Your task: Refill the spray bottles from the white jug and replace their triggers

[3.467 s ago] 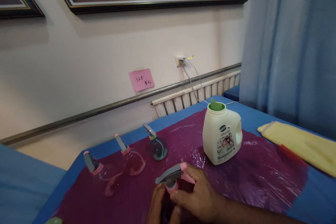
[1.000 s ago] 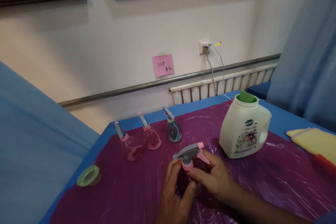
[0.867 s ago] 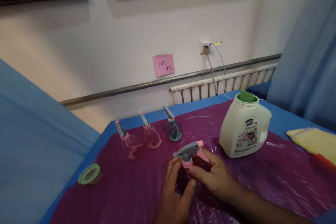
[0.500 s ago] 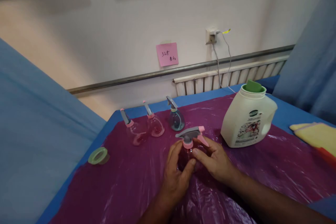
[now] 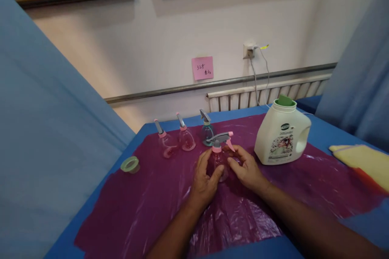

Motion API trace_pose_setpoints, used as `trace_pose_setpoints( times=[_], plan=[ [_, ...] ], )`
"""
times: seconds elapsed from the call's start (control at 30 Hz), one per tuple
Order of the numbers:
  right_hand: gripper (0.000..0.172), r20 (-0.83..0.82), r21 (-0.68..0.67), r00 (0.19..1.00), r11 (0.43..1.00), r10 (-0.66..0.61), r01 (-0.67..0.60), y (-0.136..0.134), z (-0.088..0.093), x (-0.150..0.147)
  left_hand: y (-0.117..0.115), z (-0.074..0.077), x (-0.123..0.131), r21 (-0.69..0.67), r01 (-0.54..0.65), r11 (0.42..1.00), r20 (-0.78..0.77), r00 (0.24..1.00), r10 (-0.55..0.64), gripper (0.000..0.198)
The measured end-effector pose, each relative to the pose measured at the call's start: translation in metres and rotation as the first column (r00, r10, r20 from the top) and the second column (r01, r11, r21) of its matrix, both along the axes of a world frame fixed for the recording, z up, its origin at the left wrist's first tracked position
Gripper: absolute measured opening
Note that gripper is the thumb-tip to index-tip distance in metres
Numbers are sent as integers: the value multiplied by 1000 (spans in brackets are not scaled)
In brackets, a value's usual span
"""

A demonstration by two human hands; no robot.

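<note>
Spray bottle (image 5: 218,158): three bottles (image 5: 187,141) behind, jug (image 5: 281,137) right.

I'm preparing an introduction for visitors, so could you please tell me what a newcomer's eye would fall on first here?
Probably the purple sheet across the blue table, with the white jug on its right side. Next, the spray bottle mid-picture between the left grip and right grip, with three more bottles behind and to its left.

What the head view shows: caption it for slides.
Left hand and right hand around a spray bottle, three more bottles beyond.
</note>
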State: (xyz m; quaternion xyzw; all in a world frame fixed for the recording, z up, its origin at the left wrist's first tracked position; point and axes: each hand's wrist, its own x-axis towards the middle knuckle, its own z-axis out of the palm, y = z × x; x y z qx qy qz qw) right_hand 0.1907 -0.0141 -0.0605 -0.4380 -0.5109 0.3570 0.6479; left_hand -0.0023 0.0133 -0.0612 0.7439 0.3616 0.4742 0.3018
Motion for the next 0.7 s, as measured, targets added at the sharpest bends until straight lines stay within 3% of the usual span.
trace_pose_setpoints(
  times=[0.2,0.33,0.6,0.7],
  plan=[
    [53,-18,28,997,997,-70,70,13,-11,7,0,3,-2,-27,-66,997,-16,998,65,65],
    [51,-29,57,992,990,-124,126,20,-11,10,0,10,-2,-31,-91,995,42,995,92,59],
    [36,58,106,979,976,-196,190,9,24,19,-13,48,-6,-102,-208,973,139,965,221,42],
    [31,135,90,971,978,-198,187,-2,40,21,-19,62,-5,-154,-194,969,155,964,218,49]
  ],
)
